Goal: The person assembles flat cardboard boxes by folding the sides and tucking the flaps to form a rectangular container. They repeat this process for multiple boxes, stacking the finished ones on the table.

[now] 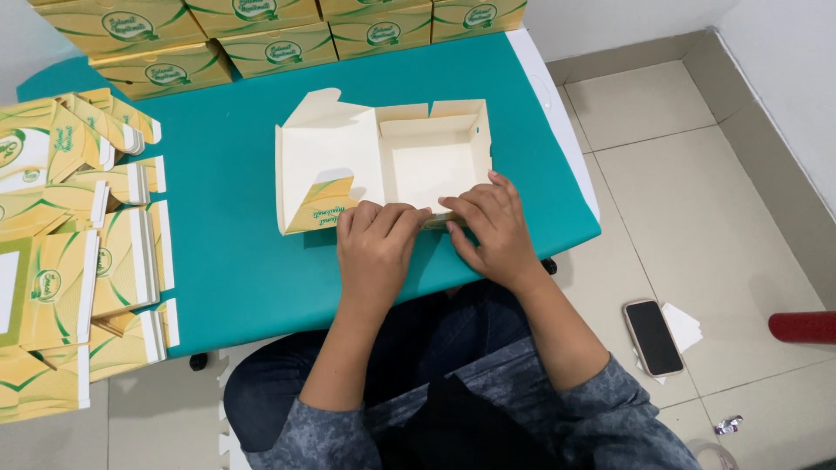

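At the far left of the tabletop [235, 261], which is teal, lies a loose pile of flat box blanks [70, 261], yellow and green with white glue strips, some of them overlapping each other. Along the back edge stands a row of finished boxes [261, 39] in the same colours, closed and set close together.

In the middle is the half-folded carton [383, 161], cream on the inside, lying open with its printed side down. Its left part is still a flat panel with one corner turned up, so a bit of the yellow print is showing. Its right part is already a shallow tray with three walls standing.

The left hand [374, 248] lies flat on the near edge of the carton, its fingers together and pressing down; it holds nothing inside it. The right hand [492, 231] is just beside it, touching the same near edge, with fingers a little spread and bent over the front wall, the thumb below the edge. It seems that both hands are creasing and folding this near wall.

To do this fold well, I think the pressure should run along the whole crease line, not only at one point, and the left hand should keep the base flat so the tray does not slide on the smooth tabletop. The corner tabs need to stay inside the wall.

On the right, on the tiled floor [697, 174], lies a dark phone [653, 337] partly on a white paper [684, 326], well apart from the work.
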